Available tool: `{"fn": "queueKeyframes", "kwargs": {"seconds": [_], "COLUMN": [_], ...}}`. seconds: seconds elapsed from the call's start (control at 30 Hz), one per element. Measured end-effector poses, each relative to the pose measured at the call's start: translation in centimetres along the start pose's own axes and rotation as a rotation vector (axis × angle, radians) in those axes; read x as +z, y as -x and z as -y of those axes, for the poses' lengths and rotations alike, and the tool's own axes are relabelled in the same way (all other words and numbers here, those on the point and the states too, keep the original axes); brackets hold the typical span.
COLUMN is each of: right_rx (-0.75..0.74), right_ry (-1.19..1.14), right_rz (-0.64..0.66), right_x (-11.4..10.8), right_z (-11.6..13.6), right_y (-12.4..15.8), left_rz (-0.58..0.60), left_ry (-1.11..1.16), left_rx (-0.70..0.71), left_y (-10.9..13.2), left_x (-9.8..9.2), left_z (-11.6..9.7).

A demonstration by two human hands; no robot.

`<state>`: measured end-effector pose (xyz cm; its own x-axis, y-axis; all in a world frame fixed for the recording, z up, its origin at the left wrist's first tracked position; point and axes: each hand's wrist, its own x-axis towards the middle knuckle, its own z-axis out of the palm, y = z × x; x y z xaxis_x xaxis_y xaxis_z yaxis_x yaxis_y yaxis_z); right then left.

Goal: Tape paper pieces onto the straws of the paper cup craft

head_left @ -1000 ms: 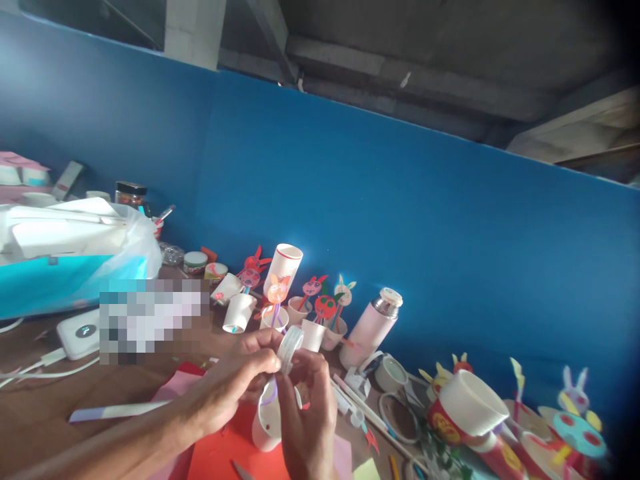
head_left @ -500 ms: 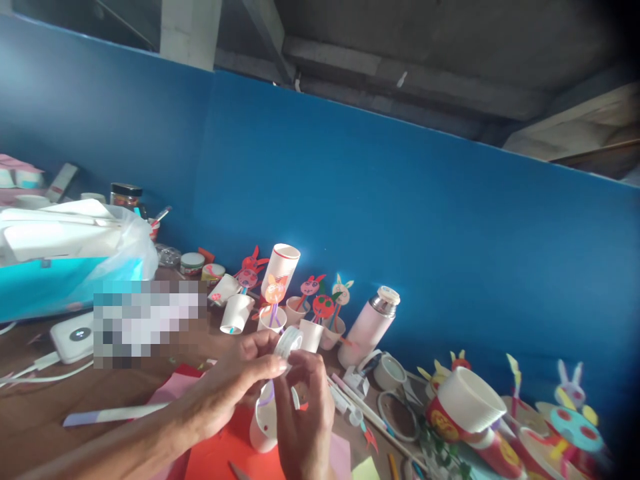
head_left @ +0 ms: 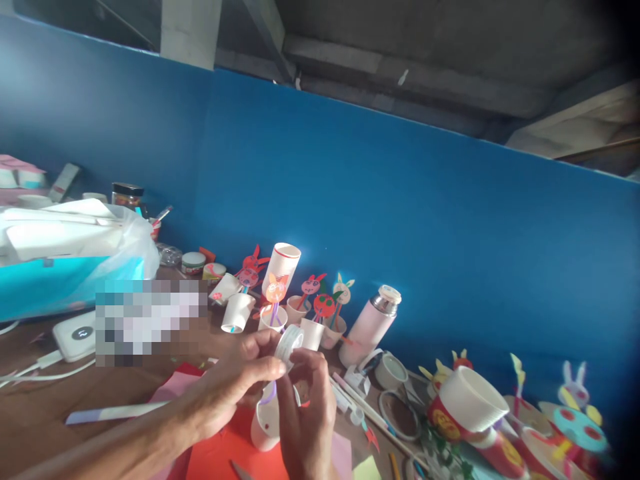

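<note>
My left hand (head_left: pixel 235 377) and my right hand (head_left: pixel 306 417) meet low in the middle of the view, around a small white ribbed ring (head_left: pixel 289 345), perhaps a plastic cap. The left thumb and fingers pinch it, and the right fingertips press against its lower edge. Beneath it stands a white paper cup (head_left: pixel 265 430), partly hidden by my right hand. A purple straw (head_left: pixel 269 393) rises from the cup toward the ring. Red paper (head_left: pixel 225 457) lies under my hands.
Paper-cup animal crafts on sticks (head_left: pixel 324 307) stand along a blue wall (head_left: pixel 400 200). A pink flask (head_left: pixel 365 330) stands to the right, and a large red-banded cup (head_left: pixel 467 403) lies beyond it. A power bank (head_left: pixel 75 337) and a bagged teal box (head_left: pixel 65 260) sit left. A blurred patch hides part of the table.
The view has shifted slightly. My hands stay close around the white ring, and my right fingertips have shifted a little against it.
</note>
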<state>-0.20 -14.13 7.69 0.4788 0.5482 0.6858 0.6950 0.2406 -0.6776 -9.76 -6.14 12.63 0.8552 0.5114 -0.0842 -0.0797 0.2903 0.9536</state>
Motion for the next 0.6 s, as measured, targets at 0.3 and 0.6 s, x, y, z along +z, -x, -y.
{"fn": "queueKeyframes", "kwargs": {"seconds": [0.3, 0.6], "right_rx": [-0.045, -0.035], "right_ry": [0.070, 0.081], "right_rz": [0.056, 0.037], "right_x": [-0.02, -0.29], "right_z": [-0.80, -0.68], "right_y": [0.33, 0.05], "left_rz": [0.003, 0.055], "left_ry": [0.016, 0.093], "left_rx": [-0.017, 0.005], "left_y": [-0.38, 0.00], "left_x": [-0.29, -0.07], "left_z": [0.38, -0.11]}}
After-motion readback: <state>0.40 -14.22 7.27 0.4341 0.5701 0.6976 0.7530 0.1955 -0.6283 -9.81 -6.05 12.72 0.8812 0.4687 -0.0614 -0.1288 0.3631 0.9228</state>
